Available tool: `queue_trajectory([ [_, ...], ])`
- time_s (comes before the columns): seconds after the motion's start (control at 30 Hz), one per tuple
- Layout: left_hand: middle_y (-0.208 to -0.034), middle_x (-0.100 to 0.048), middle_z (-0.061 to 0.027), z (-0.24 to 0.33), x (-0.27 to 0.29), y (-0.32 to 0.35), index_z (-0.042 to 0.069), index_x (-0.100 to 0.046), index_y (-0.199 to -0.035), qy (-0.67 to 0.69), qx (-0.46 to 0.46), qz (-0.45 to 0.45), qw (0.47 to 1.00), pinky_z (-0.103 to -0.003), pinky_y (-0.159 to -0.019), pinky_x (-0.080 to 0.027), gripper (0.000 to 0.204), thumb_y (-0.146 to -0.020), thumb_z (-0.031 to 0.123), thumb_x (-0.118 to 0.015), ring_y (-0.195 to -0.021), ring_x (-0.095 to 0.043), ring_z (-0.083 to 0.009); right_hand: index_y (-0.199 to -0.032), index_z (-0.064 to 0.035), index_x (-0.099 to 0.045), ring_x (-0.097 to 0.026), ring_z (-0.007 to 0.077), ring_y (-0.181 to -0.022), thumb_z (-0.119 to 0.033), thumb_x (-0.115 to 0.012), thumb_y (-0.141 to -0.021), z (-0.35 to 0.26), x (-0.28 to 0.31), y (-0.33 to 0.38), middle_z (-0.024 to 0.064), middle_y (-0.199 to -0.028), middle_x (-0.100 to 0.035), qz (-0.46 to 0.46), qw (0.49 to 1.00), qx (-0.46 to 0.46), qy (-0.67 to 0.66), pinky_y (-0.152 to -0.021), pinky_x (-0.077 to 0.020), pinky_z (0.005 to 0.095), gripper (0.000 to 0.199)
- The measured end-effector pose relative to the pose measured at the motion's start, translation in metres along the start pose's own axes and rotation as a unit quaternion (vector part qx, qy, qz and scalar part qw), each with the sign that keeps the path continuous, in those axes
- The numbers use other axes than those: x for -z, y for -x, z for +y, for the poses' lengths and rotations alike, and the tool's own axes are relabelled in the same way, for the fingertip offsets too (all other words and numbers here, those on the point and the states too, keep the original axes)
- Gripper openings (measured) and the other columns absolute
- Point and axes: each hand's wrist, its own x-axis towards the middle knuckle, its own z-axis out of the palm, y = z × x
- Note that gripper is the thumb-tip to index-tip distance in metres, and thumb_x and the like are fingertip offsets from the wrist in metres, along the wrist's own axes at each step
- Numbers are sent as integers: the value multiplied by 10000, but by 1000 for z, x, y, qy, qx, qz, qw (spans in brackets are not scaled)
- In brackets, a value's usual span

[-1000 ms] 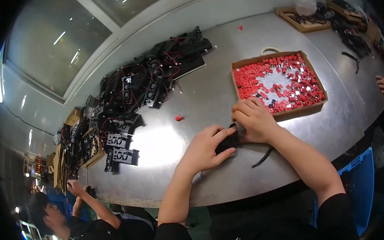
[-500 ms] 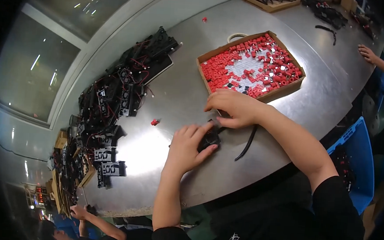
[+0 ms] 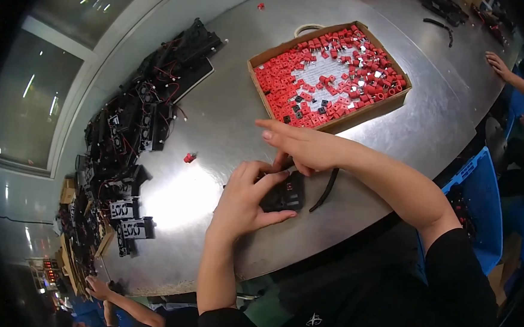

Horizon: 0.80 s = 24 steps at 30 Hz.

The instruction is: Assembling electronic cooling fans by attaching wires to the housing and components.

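Observation:
My left hand [image 3: 244, 201] is wrapped round a black plastic housing [image 3: 291, 192] on the metal table, thumb along its near side and fingers over its far side. Small dark openings show on the part of the housing left uncovered. Over its far edge is my right hand [image 3: 308, 148], index finger stretched out to the left and other fingers bent down against the housing. Whatever those bent fingers pinch is hidden. Just beyond them stands a shallow cardboard box [image 3: 336, 127] of red connector pieces [image 3: 279, 74], with several black ones among them.
A black cable [image 3: 325, 194] lies right of the housing. Left, a single red piece [image 3: 190, 158] rests near piled black fan assemblies [image 3: 147, 120] with thin red wires. A blue crate [image 3: 490, 207] stands off the table's right edge. Other people's hands [image 3: 500, 67] show at the far right and lower left.
My right hand has shifted left, its index finger now straightened and other fingers bent down to the housing. The left hand keeps its hold, and more of the housing shows. The whole view has shifted slightly.

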Motion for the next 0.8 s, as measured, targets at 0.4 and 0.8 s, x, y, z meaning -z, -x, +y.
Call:
queue_trajectory([
  [0.4,-1186,-629,-140,-5,3,-3,59,-729,-1210,12,-10,-25,1000,-444,-973,-516,681,-670,393,-977,-1121,-599,-343,-1671,-103,-360,-588,213,-606,-663,-411,-1091,-4,6,1,189,-1192,-743,-45,995,38,86,-645,-537,340,808],
  [0.8,-1143,-641,-148,6,-3,13,94,-738,-1269,-43,25,17,999,-454,-925,-537,666,-763,492,-909,-1057,-613,-354,-1009,-20,-742,-708,174,-837,-172,-791,-953,30,93,-9,95,-936,-753,286,862,177,379,-753,-569,327,170],
])
